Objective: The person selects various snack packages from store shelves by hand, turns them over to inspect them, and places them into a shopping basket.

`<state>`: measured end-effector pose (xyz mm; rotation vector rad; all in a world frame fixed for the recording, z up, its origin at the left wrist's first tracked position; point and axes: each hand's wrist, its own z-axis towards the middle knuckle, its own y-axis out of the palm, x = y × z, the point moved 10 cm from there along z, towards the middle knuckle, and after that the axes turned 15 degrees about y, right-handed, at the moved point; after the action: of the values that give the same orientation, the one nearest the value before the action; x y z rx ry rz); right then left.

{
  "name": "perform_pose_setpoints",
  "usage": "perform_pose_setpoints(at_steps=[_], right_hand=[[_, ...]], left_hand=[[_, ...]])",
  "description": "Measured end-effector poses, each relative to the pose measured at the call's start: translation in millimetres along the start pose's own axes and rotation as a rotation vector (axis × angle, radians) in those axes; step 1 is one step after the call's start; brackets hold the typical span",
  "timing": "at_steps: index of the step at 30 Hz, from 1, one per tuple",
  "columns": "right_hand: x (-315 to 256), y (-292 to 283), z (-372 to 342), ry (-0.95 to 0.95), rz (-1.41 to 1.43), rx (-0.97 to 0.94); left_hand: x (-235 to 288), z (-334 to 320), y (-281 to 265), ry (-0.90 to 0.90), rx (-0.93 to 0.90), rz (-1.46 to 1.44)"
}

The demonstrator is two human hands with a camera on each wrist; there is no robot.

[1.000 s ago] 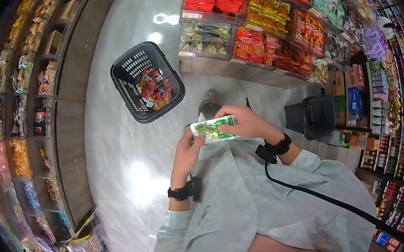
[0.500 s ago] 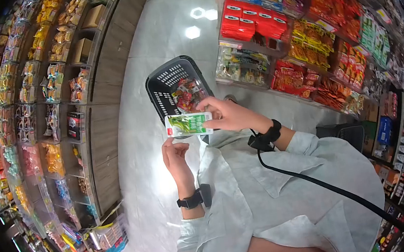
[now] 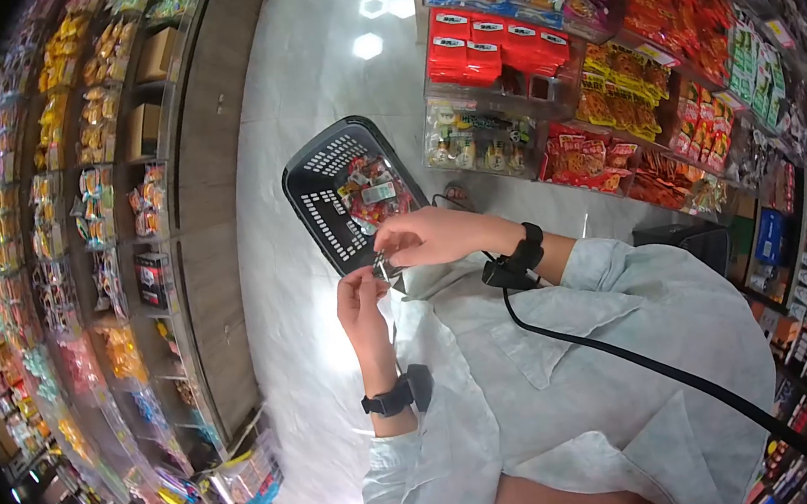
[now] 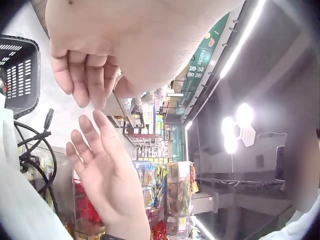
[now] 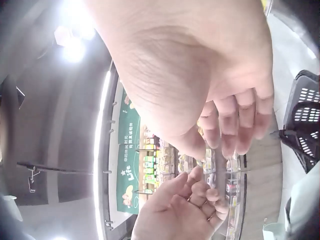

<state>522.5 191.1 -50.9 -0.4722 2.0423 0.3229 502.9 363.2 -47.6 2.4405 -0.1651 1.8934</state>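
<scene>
Left hand (image 3: 361,302), right hand (image 3: 432,235) close together by near edge of basket (image 3: 310,215), apparently empty; likely between picks; next probably needs fresh reach.

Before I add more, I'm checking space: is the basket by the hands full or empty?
Neither: the basket holds some packets, but bare slotted walls show.

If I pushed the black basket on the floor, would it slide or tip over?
The black basket would probably slide rather than tip, since it sits flat on a shiny floor. One side may feel heavier, because the snack packets are bunched there. It's likely stiff, as it keeps a neat, boxy shape.
</scene>
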Motion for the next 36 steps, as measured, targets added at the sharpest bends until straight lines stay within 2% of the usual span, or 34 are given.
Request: perform_pose_setpoints(at_steps=[6, 8, 12, 17, 20, 25, 28, 32, 36], right_hand=[[27, -18, -8, 0.068, 0.031, 0.145], [23, -21, -19, 0.084, 0.013, 0.206], [32, -13, -29, 0.049, 0.119, 0.374], [32, 36, -50, 0.07, 0.145, 0.544], [42, 77, -68, 0.12, 0.178, 0.614], [54, 141, -115, 0.256, 0.18, 0.657], [70, 160, -135, 0.191, 0.357, 0.675], [86, 169, -153, 0.201, 0.419, 0.782], [89, 178, -173, 0.214, 0.344, 0.819]], left_hand=[[3, 9, 16, 0.04, -0.138, -0.002], [3, 12, 10, 0.068, -0.22, 0.002], [-2, 28, -30, 0.103, -0.24, -0.022], [-15, 24, -68, 0.109, -0.416, -0.042], [-53, 8, -88, 0.018, -0.511, -0.079], [-118, -29, -104, -0.102, -0.864, 0.079], [-132, -34, -105, -0.033, -0.995, 0.188], [-94, -32, -95, 0.096, -0.994, 0.204], [-98, -40, -81, 0.063, -0.96, 0.167]])
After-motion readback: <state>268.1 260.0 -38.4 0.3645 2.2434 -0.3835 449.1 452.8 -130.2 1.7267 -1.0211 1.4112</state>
